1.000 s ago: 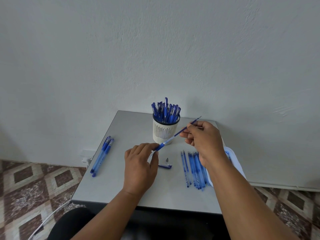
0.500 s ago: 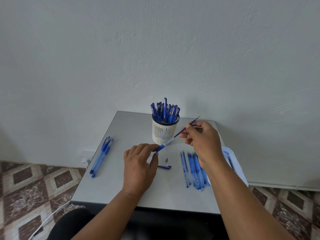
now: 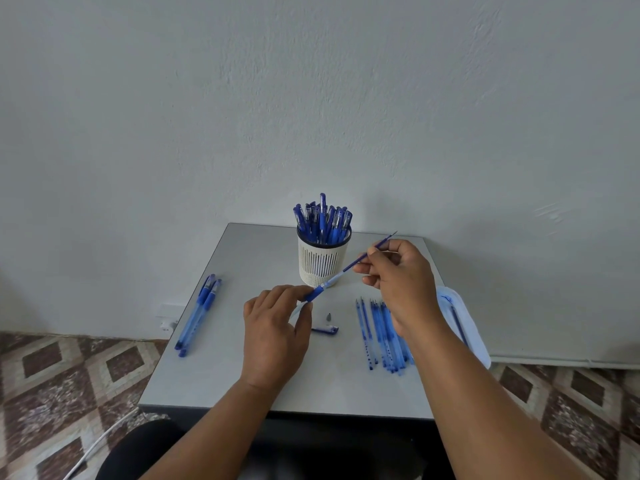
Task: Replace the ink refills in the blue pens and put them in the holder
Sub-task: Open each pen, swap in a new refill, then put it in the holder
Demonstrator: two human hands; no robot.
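Observation:
My left hand (image 3: 275,332) grips a blue pen barrel (image 3: 317,292) at its grip end, above the grey table (image 3: 242,368). My right hand (image 3: 403,280) pinches a thin blue refill (image 3: 360,259) that runs slanted into the barrel's open end, its tip pointing up right. Behind them stands a white slotted holder (image 3: 322,263) full of blue pens. Two blue pens (image 3: 199,315) lie at the table's left. Several loose refills (image 3: 379,336) lie in a row under my right wrist. A pen cap (image 3: 325,329) and a small metal tip (image 3: 328,317) lie between my hands.
A white tray (image 3: 467,327) holding a refill hangs over the table's right edge. A plain wall stands close behind the table. Patterned floor tiles and a white cable (image 3: 97,445) show on the left below.
Almost nothing differs: my right hand with the refill has edged slightly left toward the barrel. My left hand holds the barrel in the same place.

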